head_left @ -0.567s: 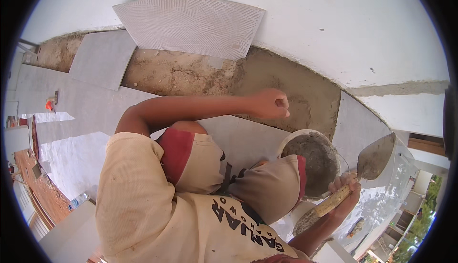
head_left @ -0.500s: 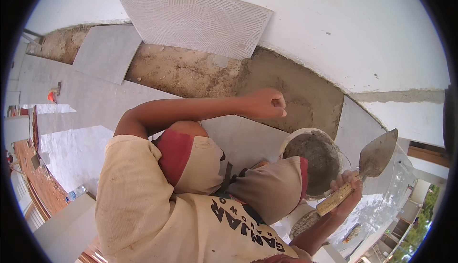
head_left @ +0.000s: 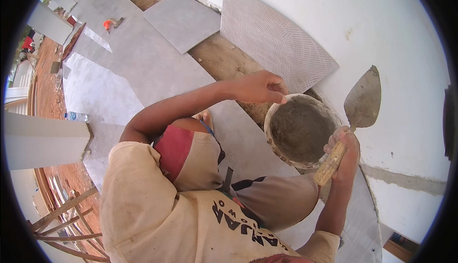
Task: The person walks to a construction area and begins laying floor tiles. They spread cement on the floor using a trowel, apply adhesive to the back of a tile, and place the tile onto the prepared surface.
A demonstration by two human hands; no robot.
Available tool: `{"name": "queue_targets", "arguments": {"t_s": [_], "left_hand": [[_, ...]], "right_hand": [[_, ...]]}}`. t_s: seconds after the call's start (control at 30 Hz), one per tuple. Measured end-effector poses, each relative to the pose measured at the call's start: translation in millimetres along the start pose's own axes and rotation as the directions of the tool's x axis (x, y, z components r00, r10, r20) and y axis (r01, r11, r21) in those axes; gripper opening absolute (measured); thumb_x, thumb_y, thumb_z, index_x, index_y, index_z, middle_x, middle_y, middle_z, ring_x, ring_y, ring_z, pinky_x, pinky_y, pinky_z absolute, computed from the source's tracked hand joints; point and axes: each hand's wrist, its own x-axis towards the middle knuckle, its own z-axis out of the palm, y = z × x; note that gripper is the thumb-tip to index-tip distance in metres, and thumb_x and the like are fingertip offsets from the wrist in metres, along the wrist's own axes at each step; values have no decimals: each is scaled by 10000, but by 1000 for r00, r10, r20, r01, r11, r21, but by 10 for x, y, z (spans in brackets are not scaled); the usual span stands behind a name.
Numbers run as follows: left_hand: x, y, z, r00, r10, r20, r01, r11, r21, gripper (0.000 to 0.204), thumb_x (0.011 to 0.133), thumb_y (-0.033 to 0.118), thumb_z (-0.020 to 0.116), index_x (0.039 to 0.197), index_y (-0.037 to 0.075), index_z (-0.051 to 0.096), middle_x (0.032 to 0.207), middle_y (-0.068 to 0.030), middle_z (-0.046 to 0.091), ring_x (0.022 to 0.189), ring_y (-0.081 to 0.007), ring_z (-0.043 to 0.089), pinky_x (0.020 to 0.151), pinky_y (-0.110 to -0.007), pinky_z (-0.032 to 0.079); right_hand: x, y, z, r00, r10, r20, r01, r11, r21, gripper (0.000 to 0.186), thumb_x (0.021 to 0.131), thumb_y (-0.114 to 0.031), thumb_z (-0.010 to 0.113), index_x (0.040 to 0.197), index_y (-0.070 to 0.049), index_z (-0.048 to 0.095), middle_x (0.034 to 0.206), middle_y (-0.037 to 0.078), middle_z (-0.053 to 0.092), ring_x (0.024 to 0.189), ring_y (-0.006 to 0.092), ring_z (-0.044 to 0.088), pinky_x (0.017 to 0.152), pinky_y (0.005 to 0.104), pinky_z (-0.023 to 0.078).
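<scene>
Wood fills the right hand (head_left: 344, 147), clamped on the handle (head_left: 329, 165) of a masonry trowel (head_left: 363, 100) beside a mortar bucket (head_left: 270, 128). The left hand (head_left: 261, 87), thumb and fingers apart, is at the bucket's rim, contact unclear. Beyond, a ridged tile (head_left: 272, 36) stands by the wall (head_left: 396, 34).

rough trowel handle (head_left: 330, 164), perhaps wood; matt metal blade (head_left: 364, 98); lumpy, damp-looking mortar (head_left: 301, 130).

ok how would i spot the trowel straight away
Find the white wall at upper right. Before it, the person's right hand grips the trowel beside the mortar bucket. Unlike the round bucket, it has a yellowish handle and leaf-shaped grey blade.
</scene>
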Motion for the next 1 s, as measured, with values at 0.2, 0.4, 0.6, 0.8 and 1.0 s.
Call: {"name": "queue_targets", "arguments": {"t_s": [0.2, 0.4, 0.6, 0.8, 1.0], "left_hand": [[-411, -316, -246, 997, -72, 22, 74, 993, -90, 562, 915, 376, 670, 1326, 13, 547, 1288, -162, 606, 1212, -260, 561, 1011, -391, 440], [-715, -618, -396, 989, 137, 60, -118, 961, -251, 511, 921, 367, 658, 1224, -36, 573, 1167, -177, 655, 1114, -280, 618, 980, -401, 469], [-1158, -747, -949, 970, -96, -221, 60, 984, -167, 292, 907, 182, 606, 1110, -27, 623, 821, -164, 681, 763, -198, 662, 721, -356, 514], [-1493, -1157, -1337, 922, -120, -367, 42, 976, -213, 241, 952, 189, 588, 1049, -26, 638, 684, -114, 639, 607, -145, 617, 587, -324, 482], [-1676, -722, -1790, 726, 231, -648, -45, 956, 291, 271, 928, 192, 662, 1108, -9, 652, 852, -138, 673, 791, -205, 618, 681, -332, 482]], "right_hand": [[713, -163, 1172, 977, 129, 172, -121, 991, -56, 112, 905, -171, 552, 845, -86, 511, 716, -18, 436, 608, 77, 432, 528, 247, 405], [1099, 166, 2309, 907, 230, 353, -217, 973, -78, 130, 876, -183, 608, 872, -76, 535, 726, -1, 472, 603, 93, 465, 526, 254, 426], [1371, 450, 3181, 853, 295, 431, -278, 955, -105, 181, 845, -219, 648, 876, -69, 551, 714, 14, 496, 584, 104, 495, 516, 265, 446], [1469, 693, 3704, 790, 341, 509, -202, 929, -309, 242, 865, -257, 649, 927, -28, 600, 811, 52, 581, 715, 125, 587, 601, 286, 501], [1770, 439, 3630, 802, 330, 499, 179, 663, -726, 331, 872, -303, 652, 973, 10, 621, 884, 93, 638, 740, 140, 616, 632, 321, 514]]}}
